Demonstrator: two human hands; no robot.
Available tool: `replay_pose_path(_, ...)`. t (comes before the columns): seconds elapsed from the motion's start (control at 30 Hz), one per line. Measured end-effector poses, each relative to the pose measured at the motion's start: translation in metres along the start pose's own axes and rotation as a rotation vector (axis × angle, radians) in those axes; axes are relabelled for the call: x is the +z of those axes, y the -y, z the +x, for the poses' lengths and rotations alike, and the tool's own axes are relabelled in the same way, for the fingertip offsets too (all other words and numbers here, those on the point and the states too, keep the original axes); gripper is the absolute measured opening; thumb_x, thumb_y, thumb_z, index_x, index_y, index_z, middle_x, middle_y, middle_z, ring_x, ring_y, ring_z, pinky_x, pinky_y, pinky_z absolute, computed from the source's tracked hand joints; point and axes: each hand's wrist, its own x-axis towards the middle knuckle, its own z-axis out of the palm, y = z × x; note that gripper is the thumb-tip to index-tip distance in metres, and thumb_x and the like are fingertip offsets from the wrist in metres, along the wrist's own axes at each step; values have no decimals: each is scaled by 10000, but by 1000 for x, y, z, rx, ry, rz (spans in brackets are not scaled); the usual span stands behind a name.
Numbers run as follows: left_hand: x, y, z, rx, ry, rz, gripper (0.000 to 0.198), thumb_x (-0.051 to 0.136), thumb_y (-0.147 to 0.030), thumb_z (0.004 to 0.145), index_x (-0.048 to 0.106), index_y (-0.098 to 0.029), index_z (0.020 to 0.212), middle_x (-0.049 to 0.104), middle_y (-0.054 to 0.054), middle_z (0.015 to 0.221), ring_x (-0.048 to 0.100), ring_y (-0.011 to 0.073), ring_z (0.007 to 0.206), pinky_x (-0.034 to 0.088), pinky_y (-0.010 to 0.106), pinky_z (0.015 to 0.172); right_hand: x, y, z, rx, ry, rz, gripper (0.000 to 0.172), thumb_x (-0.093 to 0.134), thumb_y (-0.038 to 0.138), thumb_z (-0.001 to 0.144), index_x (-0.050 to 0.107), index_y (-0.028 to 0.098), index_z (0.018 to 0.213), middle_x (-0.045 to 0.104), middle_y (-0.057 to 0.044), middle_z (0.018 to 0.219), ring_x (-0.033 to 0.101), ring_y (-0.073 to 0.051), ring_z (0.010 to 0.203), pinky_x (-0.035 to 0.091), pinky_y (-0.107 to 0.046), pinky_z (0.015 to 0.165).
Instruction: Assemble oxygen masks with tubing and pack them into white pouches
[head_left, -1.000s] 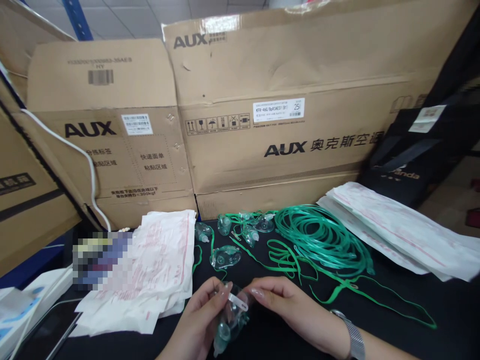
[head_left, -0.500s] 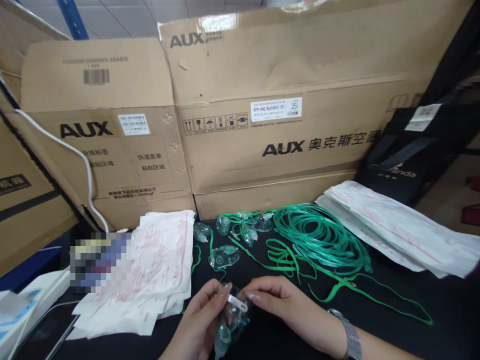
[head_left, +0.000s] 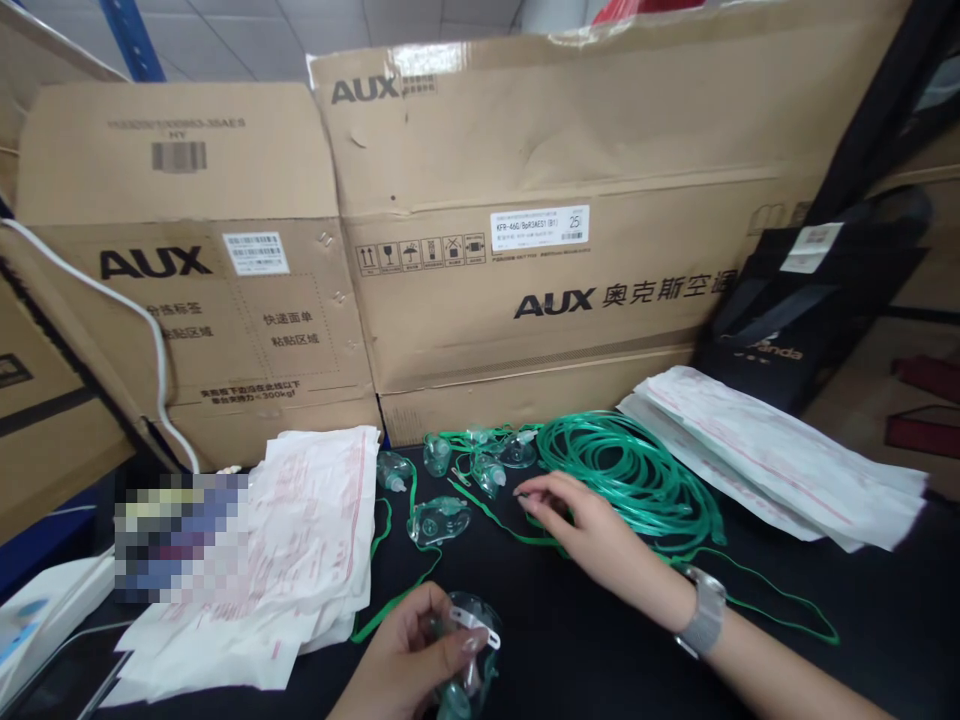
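Note:
My left hand [head_left: 424,650] is closed on a clear green-tinted oxygen mask [head_left: 480,610] near the bottom edge. The thumb presses by the metal nose clip [head_left: 474,627] on it, and the fingers behind are partly hidden. My right hand [head_left: 566,515] hovers over the green elastic straps [head_left: 510,525], left of the coiled green tubing [head_left: 622,470]. Its fingers are curved, thumb and fingertips slightly apart, with nothing visible between them. Further back lie several similar masks, one a clear mask [head_left: 439,520] with a green strap [head_left: 397,605] trailing towards my left hand.
White printed pouches [head_left: 300,540] are stacked at left, and more white packages [head_left: 772,450] lie at right. Large cardboard boxes [head_left: 450,330] stand along the back. A black bag [head_left: 787,310] leans at back right. A white cable [head_left: 161,360] hangs at left.
My right hand has left the mask and moved up and right, over the straps. My left hand keeps hold of the mask, slightly lower in view. The camera view has shifted a little.

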Motion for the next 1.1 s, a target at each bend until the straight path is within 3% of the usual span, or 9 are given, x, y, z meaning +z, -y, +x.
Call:
replay_pose_path(0.07, -2, 3, 2, -10, 9, 5, 345, 807, -324, 533, 510, -156, 584, 608, -18, 490, 505, 71, 423, 337, 193, 460, -10, -13, 7, 21, -33, -146, 209, 478, 335, 824, 603, 185, 899, 550, -44, 819, 541, -183, 780, 424, -331, 750)
replay_pose_path(0.17, -4, 2, 3, -30, 9, -21, 315, 798, -331, 549, 549, -145, 600, 614, -7, 479, 533, 84, 466, 353, 194, 487, -16, -24, 9, 27, 24, -173, 210, 551, 384, 777, 616, 189, 820, 526, -32, 778, 528, -182, 745, 428, -323, 710)
replay_pose_path(0.37, -4, -3, 2, -55, -34, -98, 279, 834, -226, 493, 632, -131, 661, 684, 21, 651, 610, 110, 608, 424, 213, 610, -2, -20, -2, -16, 175, -65, 192, 733, 348, 608, 628, 200, 674, 537, -25, 765, 484, -204, 801, 383, -331, 739)
replay_pose_path(0.5, -5, -2, 2, -20, -20, -61, 259, 825, -215, 514, 659, -144, 701, 691, 21, 673, 621, 115, 649, 435, 223, 659, 0, -18, 2, 21, 95, 68, 235, 650, 395, 698, 564, 194, 613, 524, -5, 668, 472, -172, 705, 368, -313, 680)
replay_pose_path(0.63, -5, -2, 1, -8, 8, -30, 353, 836, -175, 479, 646, -168, 777, 706, 30, 710, 649, 158, 737, 443, 268, 743, -14, -12, 10, 88, -29, 311, 283, 485, 464, 811, 473, 191, 736, 488, 34, 581, 403, -104, 503, 323, -248, 506)
replay_pose_path(0.77, -4, -4, 0, -35, 7, -2, 487, 835, -193, 485, 593, -186, 908, 718, 39, 696, 674, 202, 729, 463, 301, 691, -22, 2, 7, 101, -95, 546, 275, 460, 461, 825, 433, 197, 754, 476, 44, 590, 324, -73, 448, 280, -225, 448)
replay_pose_path(0.93, -4, -5, 1, -55, -42, -28, 518, 834, -181, 481, 584, -151, 934, 733, 67, 726, 679, 207, 724, 480, 302, 680, -11, 16, -4, 196, 54, 1031, 218, 652, 324, 732, 576, 169, 864, 561, 29, 573, 430, -79, 521, 331, -209, 523)
replay_pose_path(1.1, -3, -7, 1, -37, -34, -69, 528, 831, -119, 465, 588, -149, 933, 738, 122, 852, 669, 225, 841, 466, 302, 761, -5, 20, -10, 264, 275, 1144, 309, 676, 253, 724, 622, 136, 1004, 614, -5, 643, 488, -78, 559, 351, -210, 554)
